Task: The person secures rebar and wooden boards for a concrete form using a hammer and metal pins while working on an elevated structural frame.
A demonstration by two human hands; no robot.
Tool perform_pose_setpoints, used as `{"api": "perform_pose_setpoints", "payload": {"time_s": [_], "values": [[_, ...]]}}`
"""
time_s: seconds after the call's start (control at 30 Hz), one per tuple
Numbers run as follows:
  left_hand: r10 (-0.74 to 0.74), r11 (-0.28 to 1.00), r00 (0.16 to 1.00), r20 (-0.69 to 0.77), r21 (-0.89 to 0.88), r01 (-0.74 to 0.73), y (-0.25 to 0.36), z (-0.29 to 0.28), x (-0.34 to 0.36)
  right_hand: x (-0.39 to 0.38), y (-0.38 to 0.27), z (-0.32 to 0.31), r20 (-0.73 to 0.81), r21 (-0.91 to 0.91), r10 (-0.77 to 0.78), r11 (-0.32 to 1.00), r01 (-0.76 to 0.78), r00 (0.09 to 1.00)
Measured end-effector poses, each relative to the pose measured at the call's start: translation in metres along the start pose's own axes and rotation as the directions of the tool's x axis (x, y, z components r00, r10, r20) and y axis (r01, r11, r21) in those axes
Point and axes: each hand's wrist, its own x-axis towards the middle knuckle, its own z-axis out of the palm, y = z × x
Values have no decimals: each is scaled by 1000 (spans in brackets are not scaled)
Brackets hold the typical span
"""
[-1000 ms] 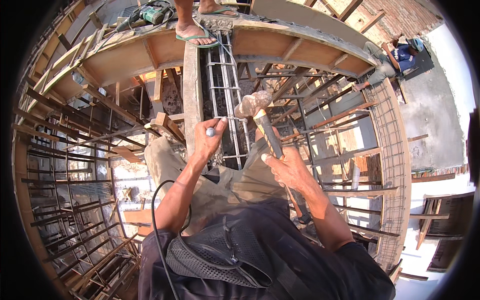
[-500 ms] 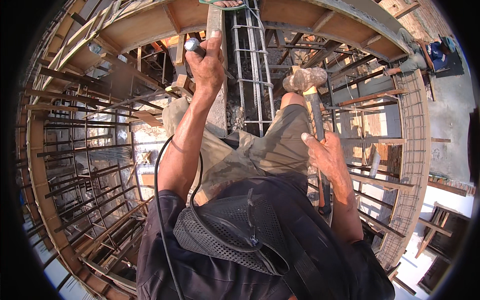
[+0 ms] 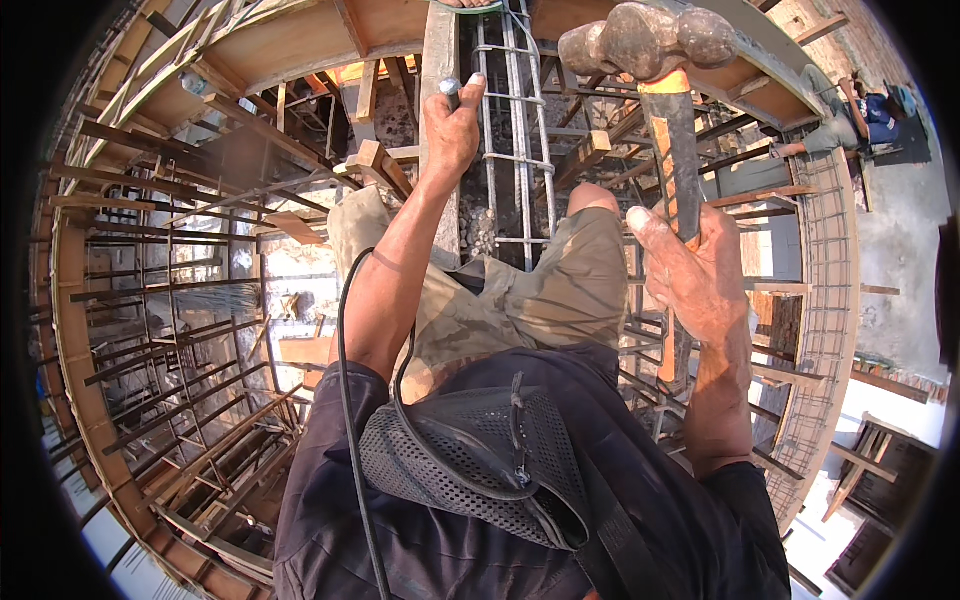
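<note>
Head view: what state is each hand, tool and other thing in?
Left hand: closed around the metal rod
Metal rod: gripped, one end showing
Right hand: closed around the hammer
Hammer: raised, head apart from the rod
Rebar cage: bars exposed
Black cable: curving over the shirt

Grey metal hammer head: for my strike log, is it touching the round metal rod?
Apart: head view shows a wide gap between hammer head and rod.

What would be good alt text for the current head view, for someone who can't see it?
A person's right hand holds up a hammer while the left hand grips a metal rod. Ahead runs a steel-bar cage; another person is at upper right.
</note>
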Motion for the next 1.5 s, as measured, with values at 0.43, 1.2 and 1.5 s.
{"api": "perform_pose_setpoints", "payload": {"time_s": [0.43, 1.2, 1.5], "values": [[-72, 997, 992, 105, 24, 70, -4, -20, 22, 82, 22, 55, 191, -306, 16, 951, 44, 981], [-123, 970, 968, 221, 231, 71, 5, -16, 17, 41, -42, 52, 63, -286, -238, 926, 246, 969], [-108, 967, 955, 277, 254, 36, 0, -21, 23, 65, -45, 68, -35, -92, -520, 852, 515, 853]]}}
